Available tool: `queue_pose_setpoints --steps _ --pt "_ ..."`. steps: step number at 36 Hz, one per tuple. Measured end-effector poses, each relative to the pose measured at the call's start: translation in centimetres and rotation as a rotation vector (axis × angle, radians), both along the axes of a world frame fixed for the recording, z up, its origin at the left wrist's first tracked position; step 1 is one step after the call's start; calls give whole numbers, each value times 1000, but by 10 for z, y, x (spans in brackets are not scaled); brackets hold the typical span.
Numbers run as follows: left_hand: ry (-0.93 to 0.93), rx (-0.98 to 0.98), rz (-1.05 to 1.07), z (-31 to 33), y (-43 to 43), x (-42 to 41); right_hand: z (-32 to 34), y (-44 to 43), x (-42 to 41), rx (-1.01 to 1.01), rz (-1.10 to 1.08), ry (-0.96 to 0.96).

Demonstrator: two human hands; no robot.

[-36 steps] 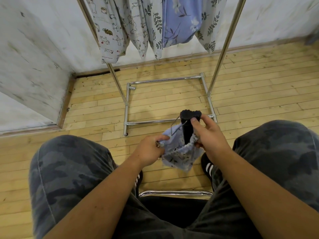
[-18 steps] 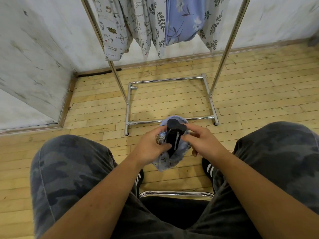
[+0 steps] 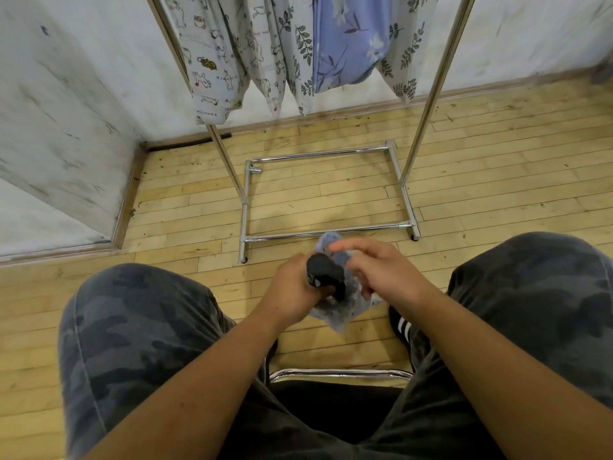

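Sitting on a chair, the person works between the knees, above the wooden floor (image 3: 185,220). At far left is the camouflage-clad left knee (image 3: 139,313). Next comes the left hand (image 3: 292,290), with its fingers curled tight around a black hanger (image 3: 323,272), whose rounded end pokes up above the knuckles. Bunched against it, and hanging just below both hands, is a pale blue printed cloth (image 3: 345,315). The right hand (image 3: 378,273) lies over the top of the cloth with its fingers loosely spread. It's blurred, so whether it actually pinches the fabric cannot be told. Under that wrist sits a black striped shoe (image 3: 401,327), then the right knee (image 3: 537,293). Beyond the hands stands a chrome garment rack (image 3: 325,232) with patterned cloths (image 3: 292,51) hanging from it.
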State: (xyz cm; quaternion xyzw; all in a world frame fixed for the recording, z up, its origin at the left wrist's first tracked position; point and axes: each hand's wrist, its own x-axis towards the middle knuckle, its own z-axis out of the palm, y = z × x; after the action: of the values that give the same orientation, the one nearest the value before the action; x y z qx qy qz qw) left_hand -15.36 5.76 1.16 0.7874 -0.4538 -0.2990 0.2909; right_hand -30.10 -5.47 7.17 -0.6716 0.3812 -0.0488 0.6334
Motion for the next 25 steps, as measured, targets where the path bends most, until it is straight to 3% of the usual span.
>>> queue_pose_setpoints --steps 4,9,13,20,25 --pt "-32 -30 -68 1 -2 -11 15 0 5 134 -41 -123" --pt "-117 108 7 -15 -6 -4 29 18 8 123 90 -179" --pt "-43 -22 -38 -7 0 -5 14 11 -1 169 -42 -142" --pt "7 0 -160 -1 -3 -5 -26 5 -13 -194 110 169" --pt "131 -10 -111 -1 0 -1 -40 13 -13 -172 112 109"
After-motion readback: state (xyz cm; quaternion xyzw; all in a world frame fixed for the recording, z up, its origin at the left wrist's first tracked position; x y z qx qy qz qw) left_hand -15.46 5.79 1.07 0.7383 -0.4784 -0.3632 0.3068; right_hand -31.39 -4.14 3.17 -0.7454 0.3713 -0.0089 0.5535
